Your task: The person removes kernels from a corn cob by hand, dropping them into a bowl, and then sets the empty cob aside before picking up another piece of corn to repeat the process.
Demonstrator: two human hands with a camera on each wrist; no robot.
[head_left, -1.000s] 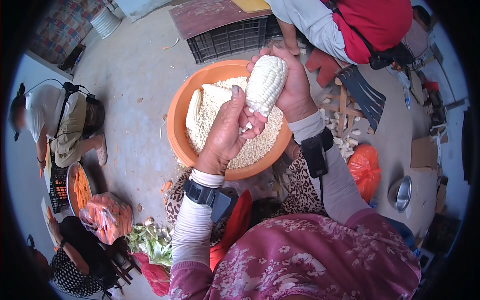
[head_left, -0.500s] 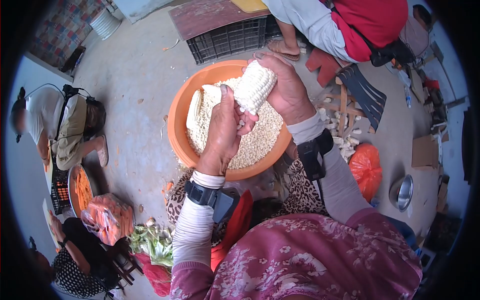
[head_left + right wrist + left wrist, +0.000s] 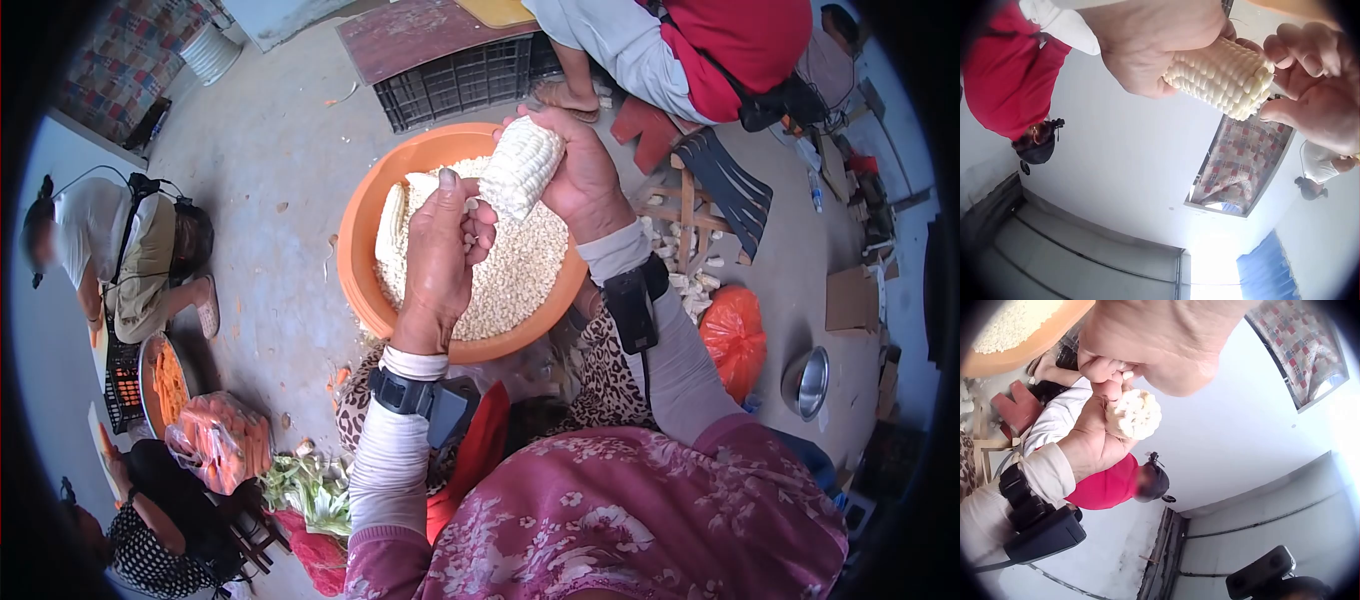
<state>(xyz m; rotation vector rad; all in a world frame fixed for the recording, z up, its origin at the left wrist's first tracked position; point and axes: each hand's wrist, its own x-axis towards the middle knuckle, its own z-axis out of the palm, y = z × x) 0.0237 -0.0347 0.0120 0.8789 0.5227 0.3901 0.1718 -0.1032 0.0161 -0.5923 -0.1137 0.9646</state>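
My right hand [image 3: 590,180] grips a short white corn cob [image 3: 522,165] over an orange tub [image 3: 358,270]. Rows of kernels still cover the cob in the right wrist view, its blunt end [image 3: 1254,90] facing my left hand. Close beside that end is my left hand [image 3: 435,265], palm up and fingers curled around a few loose kernels [image 3: 1127,374]. The left thumb stands raised near the cob. Below both hands, shelled corn kernels [image 3: 510,290] fill much of the tub, and whole cobs [image 3: 390,228] lie at its left side.
A black crate [image 3: 455,85] stands beyond the tub. To the right are a strapped wooden stool [image 3: 725,190], bare cob pieces, an orange bag [image 3: 733,340] and a metal bowl [image 3: 806,383]. Bagged carrots [image 3: 222,440] and husks [image 3: 310,490] lie left. Other people sit around.
The left hand first overlapped the cob's lower end and has since drawn slightly left, away from it. The cob has tilted a little in the right hand, which keeps its grip.
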